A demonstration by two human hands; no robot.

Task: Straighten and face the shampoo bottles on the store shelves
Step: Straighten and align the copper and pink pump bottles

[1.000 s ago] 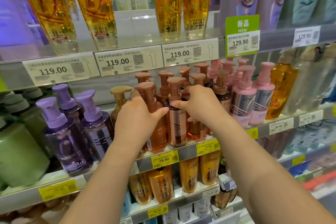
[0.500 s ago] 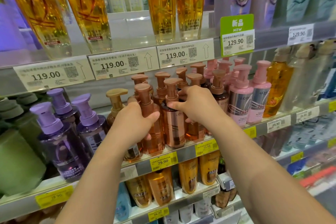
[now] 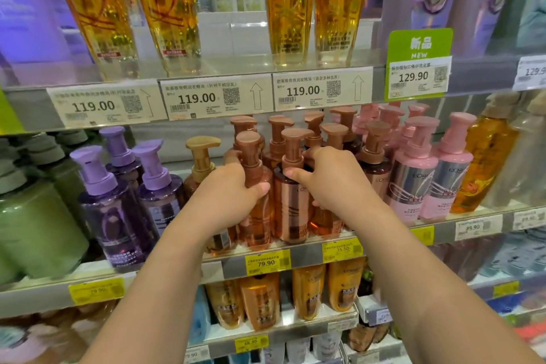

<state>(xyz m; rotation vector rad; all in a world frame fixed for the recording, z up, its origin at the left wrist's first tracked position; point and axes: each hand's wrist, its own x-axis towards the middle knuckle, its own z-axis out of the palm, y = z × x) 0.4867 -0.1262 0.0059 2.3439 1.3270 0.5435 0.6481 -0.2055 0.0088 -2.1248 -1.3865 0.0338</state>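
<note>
Shampoo bottles (image 3: 257, 186) crowd store shelf (image 3: 298, 251); left hand (image 3: 227, 195), right hand (image 3: 334, 180) fingers each grip one.

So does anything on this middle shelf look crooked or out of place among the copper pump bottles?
Mildly. The copper pump heads face different ways: the bottle in the left hand points toward the camera, its neighbour under the right hand points right. A lone gold-pump bottle sits between the purple and copper groups. Nothing spilled or damaged.

On the middle shelf (image 3: 298, 257), one copper pump bottle (image 3: 256, 204) is gripped by the left hand (image 3: 227, 195) — its neighbour, the rose-gold bottle (image 3: 291, 207), is held at the shoulder by the right hand (image 3: 334, 180). Pink bottles (image 3: 413, 183) are lined up just beside.
</note>
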